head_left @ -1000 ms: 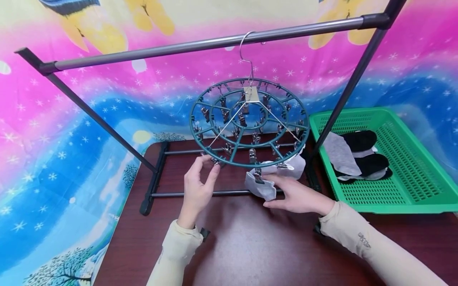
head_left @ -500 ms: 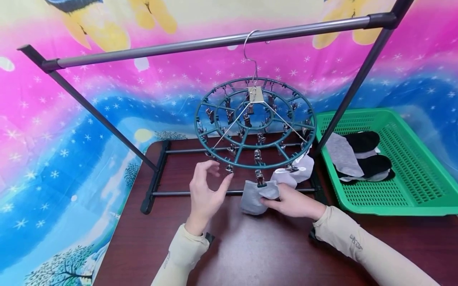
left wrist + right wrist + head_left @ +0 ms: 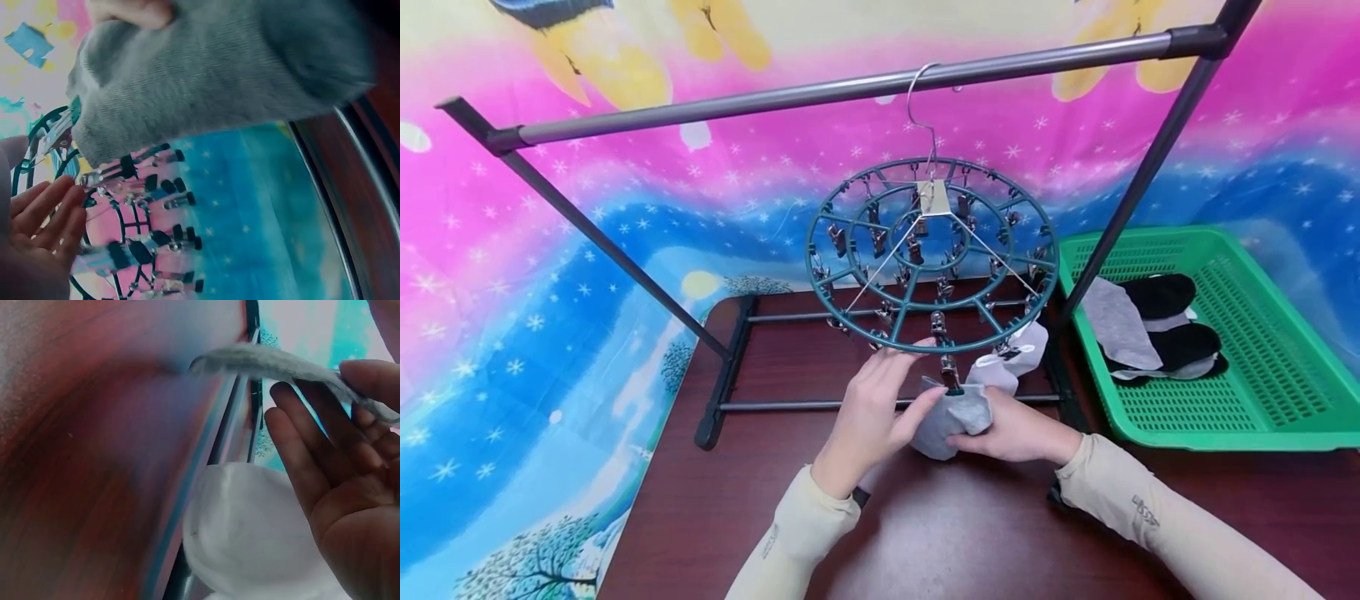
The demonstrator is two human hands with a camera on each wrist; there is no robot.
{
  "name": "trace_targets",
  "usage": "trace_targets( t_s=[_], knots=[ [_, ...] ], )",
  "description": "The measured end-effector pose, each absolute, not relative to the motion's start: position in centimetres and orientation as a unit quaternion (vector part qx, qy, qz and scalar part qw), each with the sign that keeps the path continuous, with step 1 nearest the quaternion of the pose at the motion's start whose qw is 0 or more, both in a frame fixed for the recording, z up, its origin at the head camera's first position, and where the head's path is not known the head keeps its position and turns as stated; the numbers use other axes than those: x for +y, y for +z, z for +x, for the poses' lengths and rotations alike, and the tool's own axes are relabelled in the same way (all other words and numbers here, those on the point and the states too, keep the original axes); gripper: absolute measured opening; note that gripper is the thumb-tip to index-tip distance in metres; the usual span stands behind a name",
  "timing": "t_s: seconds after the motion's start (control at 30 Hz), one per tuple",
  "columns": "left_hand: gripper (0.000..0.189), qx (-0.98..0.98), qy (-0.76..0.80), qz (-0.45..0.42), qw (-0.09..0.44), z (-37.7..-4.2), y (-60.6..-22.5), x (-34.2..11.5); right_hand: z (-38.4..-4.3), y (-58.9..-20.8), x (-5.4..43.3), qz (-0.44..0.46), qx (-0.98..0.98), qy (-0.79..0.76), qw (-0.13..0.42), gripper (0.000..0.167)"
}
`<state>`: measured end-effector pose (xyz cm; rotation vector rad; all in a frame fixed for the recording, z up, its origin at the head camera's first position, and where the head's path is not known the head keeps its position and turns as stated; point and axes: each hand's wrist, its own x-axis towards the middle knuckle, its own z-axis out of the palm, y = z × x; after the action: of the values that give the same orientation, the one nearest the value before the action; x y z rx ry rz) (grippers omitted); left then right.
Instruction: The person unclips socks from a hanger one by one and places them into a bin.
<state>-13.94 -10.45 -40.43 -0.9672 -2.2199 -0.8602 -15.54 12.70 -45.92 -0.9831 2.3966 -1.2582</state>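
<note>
A grey sock point(image 3: 951, 421) hangs below the front rim of a round dark-green clip hanger point(image 3: 977, 347), its top edge at a metal clip point(image 3: 951, 371). My right hand point(image 3: 1026, 425) pinches the sock's right side between thumb and fingers. In the right wrist view the grey sock point(image 3: 269, 362) lies edge-on under the thumb. My left hand point(image 3: 876, 408) is beside that clip, fingers extended at the rim and thumb near the sock's top. The left wrist view shows its fingers point(image 3: 53, 212) loosely spread. A white sock point(image 3: 1028, 346) hangs from the hanger behind my right hand.
The hanger hooks over the top bar point(image 3: 737, 102) of a dark metal rack standing on the brown table point(image 3: 955, 533). At right stands a green basket point(image 3: 1292, 333) with several grey and black socks point(image 3: 1183, 346). A printed cloth backdrop point(image 3: 587, 308) is behind.
My left hand has left a clip farther left and moved right to the grey sock's clip. My right hand has kept its hold on the sock, which now hangs slightly lower.
</note>
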Motion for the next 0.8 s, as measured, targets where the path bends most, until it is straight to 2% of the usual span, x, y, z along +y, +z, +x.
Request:
trace_targets(
  t_s=[0.13, 0.3, 0.5, 0.63, 0.8],
  knots=[
    [0.046, -0.827, -0.350, -0.364, 0.246, -14.5, -39.9, -9.7, -15.4, -46.2, 12.7, -0.329, 0.825, -0.444, 0.121, 0.040],
    [0.034, -0.824, -0.370, -0.358, 0.237, -14.7, -39.7, -9.3, -15.1, -46.5, 12.8, -0.295, 0.830, -0.450, 0.149, 0.044],
    [0.028, -0.825, -0.393, -0.343, 0.218, -14.7, -39.7, -9.2, -14.6, -46.3, 14.1, -0.266, 0.838, -0.450, 0.157, 0.044],
    [0.029, -0.817, -0.416, -0.341, 0.209, -14.7, -39.8, -9.1, -14.5, -46.3, 15.4, -0.280, 0.842, -0.440, 0.141, 0.039],
    [0.033, -0.817, -0.423, -0.334, 0.205, -14.7, -39.9, -9.2, -14.8, -46.1, 16.6, -0.306, 0.849, -0.421, 0.092, 0.030]
  ],
)
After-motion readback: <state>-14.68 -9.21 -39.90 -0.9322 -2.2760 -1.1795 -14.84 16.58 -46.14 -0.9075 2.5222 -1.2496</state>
